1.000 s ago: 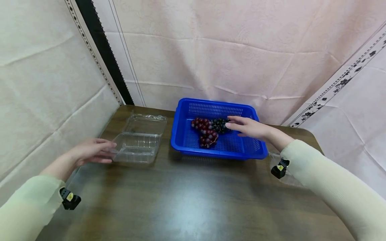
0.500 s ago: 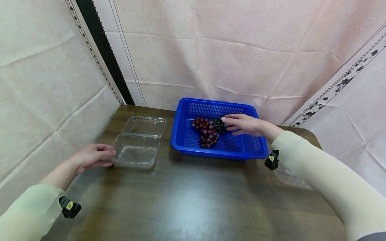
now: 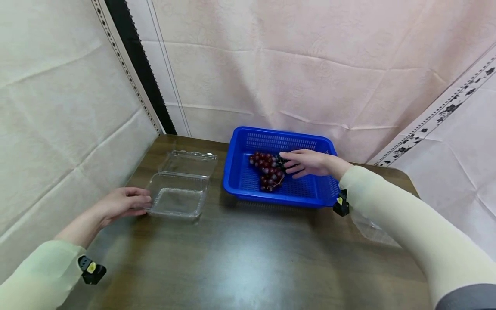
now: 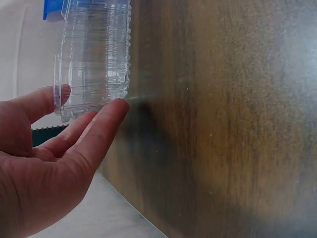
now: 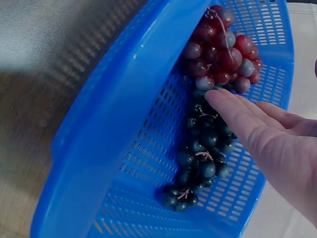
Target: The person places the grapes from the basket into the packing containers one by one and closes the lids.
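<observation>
Reaching into the blue perforated plastic basket (image 3: 327,196), my right hand (image 3: 308,162) lies over the bunch of dark, nearly black grapes (image 5: 203,153); fingers straight and relaxed, fingertips (image 5: 218,96) touching the top berries, nothing gripped as far as the right wrist view shows.

Item: bunch of red grapes (image 3: 267,170), in the same basket, just beside the dark bunch on its left, the two bunches touching.

Item: clear plastic hinged clamshell box (image 3: 178,191), lid folded open away from me, standing on the dark wood-grain tabletop (image 3: 240,258) to the left of the basket, near it but apart.

Item: my left hand (image 3: 120,204), at the near left corner of the clamshell box. Fingers loosely extended; the thumb and a fingertip (image 4: 116,106) touch the box's rim from either side. Whether that amounts to a pinch I cannot tell, since the clear plastic blurs the contact.

Item: crumpled clear plastic (image 3: 373,230), on the tabletop beside my right forearm, partly hidden by the pale green sleeve (image 3: 407,228).

Item: pink patterned cloth backdrop (image 3: 294,64) behind the tabletop.
</observation>
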Motion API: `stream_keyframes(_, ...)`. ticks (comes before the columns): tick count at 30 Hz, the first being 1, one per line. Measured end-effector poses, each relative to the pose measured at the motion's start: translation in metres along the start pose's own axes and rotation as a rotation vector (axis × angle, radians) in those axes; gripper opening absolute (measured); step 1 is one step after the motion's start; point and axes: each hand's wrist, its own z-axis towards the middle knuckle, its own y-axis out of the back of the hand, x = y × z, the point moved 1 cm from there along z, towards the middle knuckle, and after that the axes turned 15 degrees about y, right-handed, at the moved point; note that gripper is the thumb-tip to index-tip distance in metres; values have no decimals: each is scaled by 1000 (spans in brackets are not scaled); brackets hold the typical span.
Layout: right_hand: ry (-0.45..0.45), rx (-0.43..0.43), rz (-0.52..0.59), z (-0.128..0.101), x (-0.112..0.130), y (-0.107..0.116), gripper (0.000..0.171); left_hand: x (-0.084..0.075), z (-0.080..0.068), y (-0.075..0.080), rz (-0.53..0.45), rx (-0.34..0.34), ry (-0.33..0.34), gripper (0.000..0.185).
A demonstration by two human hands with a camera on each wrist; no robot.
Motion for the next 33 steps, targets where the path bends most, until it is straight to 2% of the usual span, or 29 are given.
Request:
stream_keyframes(10, -33, 13, -21, 14, -4, -6, 79, 0, 3, 0, 25, -7, 0, 62)
stream_keyframes(22, -83, 4, -112, 24, -12, -7, 73, 8, 5, -1, 63, 1, -31, 62)
stream_keyframes(33, -135, 14, -135, 30, -13, -13, 83, 13, 4, -2, 34, 26, -31, 67)
